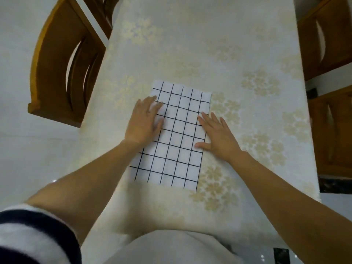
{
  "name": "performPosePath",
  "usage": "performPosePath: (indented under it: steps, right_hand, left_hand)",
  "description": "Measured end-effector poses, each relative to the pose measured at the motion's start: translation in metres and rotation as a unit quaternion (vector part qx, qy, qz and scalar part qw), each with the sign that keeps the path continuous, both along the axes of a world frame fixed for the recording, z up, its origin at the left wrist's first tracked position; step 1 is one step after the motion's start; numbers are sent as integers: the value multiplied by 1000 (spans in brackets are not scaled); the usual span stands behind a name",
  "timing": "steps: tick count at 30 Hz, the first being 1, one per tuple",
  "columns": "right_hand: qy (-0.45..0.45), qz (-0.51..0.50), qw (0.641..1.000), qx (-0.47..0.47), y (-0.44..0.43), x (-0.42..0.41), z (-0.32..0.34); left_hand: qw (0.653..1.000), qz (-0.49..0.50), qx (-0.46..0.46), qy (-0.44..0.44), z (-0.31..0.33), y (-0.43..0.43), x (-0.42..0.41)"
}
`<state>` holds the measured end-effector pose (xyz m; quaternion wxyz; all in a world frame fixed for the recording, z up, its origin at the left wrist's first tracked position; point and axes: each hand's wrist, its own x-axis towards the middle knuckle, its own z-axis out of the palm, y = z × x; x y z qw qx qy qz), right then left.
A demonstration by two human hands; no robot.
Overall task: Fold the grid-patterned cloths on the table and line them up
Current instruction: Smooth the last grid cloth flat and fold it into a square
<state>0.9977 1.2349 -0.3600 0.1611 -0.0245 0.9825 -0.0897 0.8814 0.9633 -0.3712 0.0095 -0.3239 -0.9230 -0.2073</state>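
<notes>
One white cloth with a black grid (177, 149) lies flat on the table (171, 54), folded into a long rectangle that runs away from me. My left hand (144, 121) rests palm down on the cloth's left edge, fingers spread. My right hand (215, 136) presses flat on the right edge, with the thumb on the cloth and the fingers pointing away from me. Neither hand grips anything.
The table carries a cream covering with pale gold flowers. A wooden chair (62, 60) stands at the table's left side. Two more wooden chairs (327, 35) stand along the right side. The floor is pale tile.
</notes>
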Motion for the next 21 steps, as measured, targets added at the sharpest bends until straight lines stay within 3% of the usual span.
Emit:
performPosePath:
  steps: [4, 9, 21]
  right_hand:
    - [-17, 2, 1000, -8, -8, 20, -9]
    - [-20, -13, 1000, 6, 6, 17, -15]
    - [-102, -91, 989, 50, 47, -79, -12]
  left_hand:
    - [980, -198, -23, -11, -14, 51, 91]
    - [982, -137, -105, -76, -32, 63, 145]
    - [943, -151, -272, -121, -16, 75, 149]
